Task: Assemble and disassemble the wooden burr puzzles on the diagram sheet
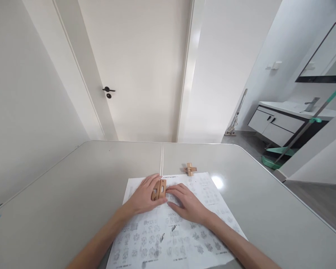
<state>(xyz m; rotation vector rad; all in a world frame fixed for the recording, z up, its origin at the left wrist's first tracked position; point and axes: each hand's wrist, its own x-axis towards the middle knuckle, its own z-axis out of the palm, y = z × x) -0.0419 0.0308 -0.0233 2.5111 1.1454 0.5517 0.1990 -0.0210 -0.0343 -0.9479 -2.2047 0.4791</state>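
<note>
Two notched wooden puzzle pieces, a right one [162,185] and a left one [154,195], lie side by side on the printed paper sheet [182,248]. Small numbers are marked on them. My left hand [142,198] curls around the pair from the left, fingers along the far end and thumb along the near end. From the right, my right hand [189,203] reaches in with its fingertips at the right piece's edge, thumb and fingers apart. Beyond the sheet's far edge sits a cross-shaped group of joined wooden puzzle pieces [189,169].
The sheet carries rows of printed diagrams and lies on a pale table [72,198] with a seam down its middle. Behind stands a white door [145,74]. At the right are a sink cabinet [280,119], a mop [238,112] and a green dustpan [271,162].
</note>
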